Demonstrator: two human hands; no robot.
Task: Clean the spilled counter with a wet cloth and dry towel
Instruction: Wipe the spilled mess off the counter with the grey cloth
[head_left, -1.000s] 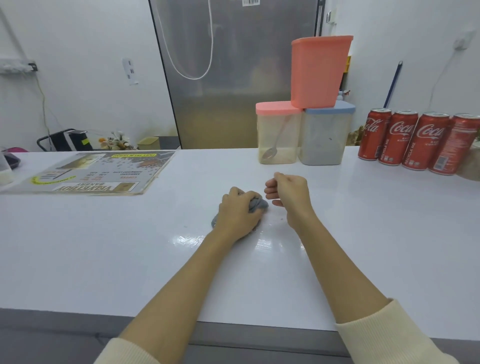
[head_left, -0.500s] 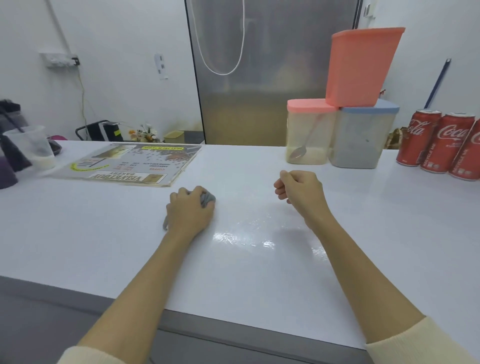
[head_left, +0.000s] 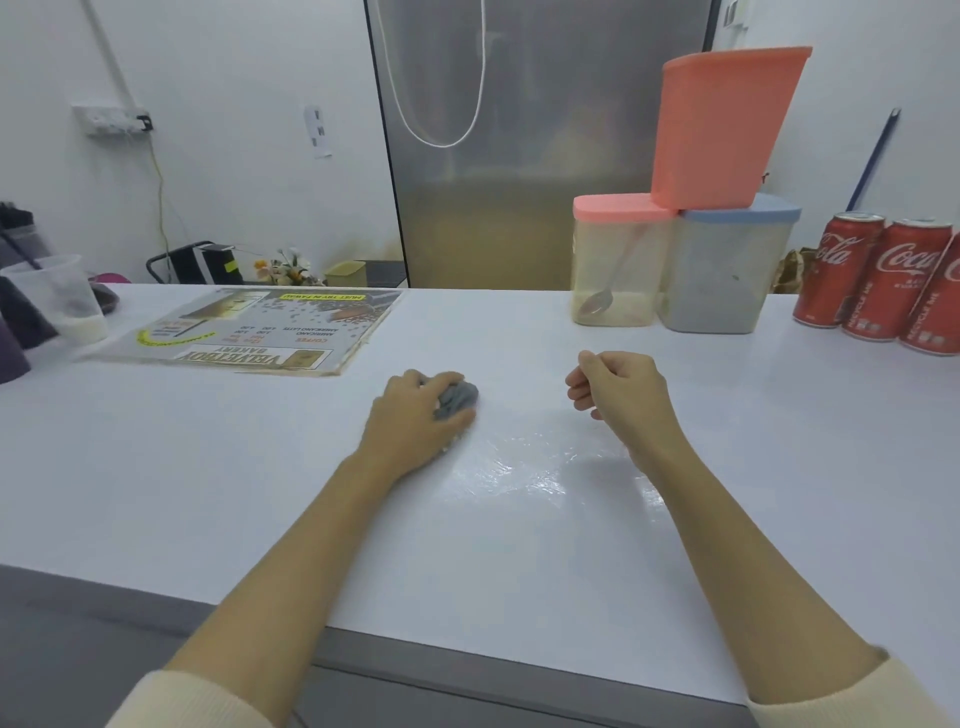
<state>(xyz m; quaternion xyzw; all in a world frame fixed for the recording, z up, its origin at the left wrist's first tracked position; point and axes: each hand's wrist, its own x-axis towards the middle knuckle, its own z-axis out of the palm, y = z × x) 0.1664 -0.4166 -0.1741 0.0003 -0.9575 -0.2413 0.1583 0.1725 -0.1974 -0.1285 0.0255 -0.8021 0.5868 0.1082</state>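
Observation:
My left hand (head_left: 413, 423) grips a bunched grey cloth (head_left: 457, 399) and presses it on the white counter (head_left: 208, 467), near the middle. Only the cloth's right part shows past my fingers. A shiny wet patch (head_left: 524, 462) spreads over the counter just right of the cloth, between my two forearms. My right hand (head_left: 621, 397) rests on the counter to the right of the patch, fingers curled into a loose fist with nothing in it. No dry towel is in view.
A laminated menu sheet (head_left: 249, 332) lies at the back left, beside a plastic cup (head_left: 62, 299). Two lidded containers (head_left: 680, 265) with a pink tub (head_left: 727, 124) on top stand at the back right, next to red soda cans (head_left: 883, 280).
My left hand slid the cloth leftward across the counter over the last second, away from my right hand, leaving a wet streak. The view also turned left.

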